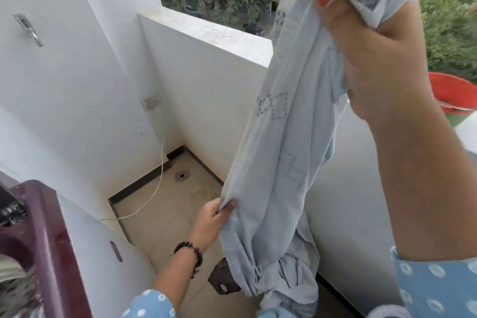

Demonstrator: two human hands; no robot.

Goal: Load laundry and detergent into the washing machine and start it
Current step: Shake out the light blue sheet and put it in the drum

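While your right hand holds the pale blue garment high, its grip bunched on the top, your left hand pinches a side edge. Gather the knotted lower end before swinging left to the maroon-topped washing machine, so nothing trails on the balcony floor.

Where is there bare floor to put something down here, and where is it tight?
Bare tiles run from the floor drain in the far corner towards the left hand, crossed only by the white cable. It is crowded near the hanging grey-blue garment, above the brown stool, and beside the washing machine.
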